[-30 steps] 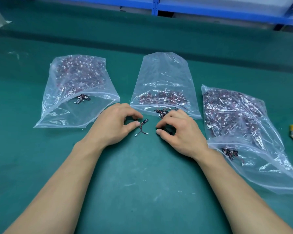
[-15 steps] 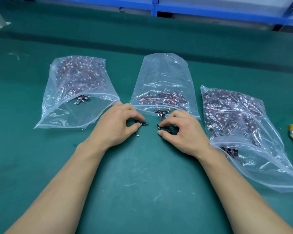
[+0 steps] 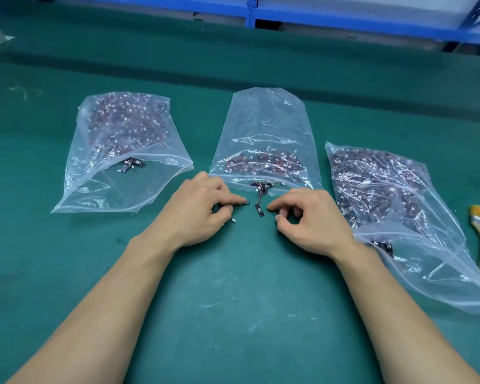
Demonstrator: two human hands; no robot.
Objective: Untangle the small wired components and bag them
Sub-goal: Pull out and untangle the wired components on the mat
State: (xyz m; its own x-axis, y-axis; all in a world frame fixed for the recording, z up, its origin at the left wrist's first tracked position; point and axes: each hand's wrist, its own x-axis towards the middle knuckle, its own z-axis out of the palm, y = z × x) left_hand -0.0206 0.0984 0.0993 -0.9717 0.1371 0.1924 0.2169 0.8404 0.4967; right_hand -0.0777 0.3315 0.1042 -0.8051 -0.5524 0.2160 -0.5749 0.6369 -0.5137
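Backing off rightward, the right hand (image 3: 313, 220) is leaving one wired component (image 3: 259, 210) lying on the mat (image 3: 233, 300) below the mouth of the middle bag (image 3: 266, 128), its curled fingers showing no grip I can tell, while the left hand (image 3: 200, 212) is pinching the other component (image 3: 241, 203), so the pair is seemingly coming untangled.

Three clear plastic bags, flat, mouths open: left bag (image 3: 100, 189), middle bag (image 3: 266, 120), right bag (image 3: 441, 273), each holding tangled red-wired black components. One loose component (image 3: 259, 210) lies just before the middle bag's mouth.
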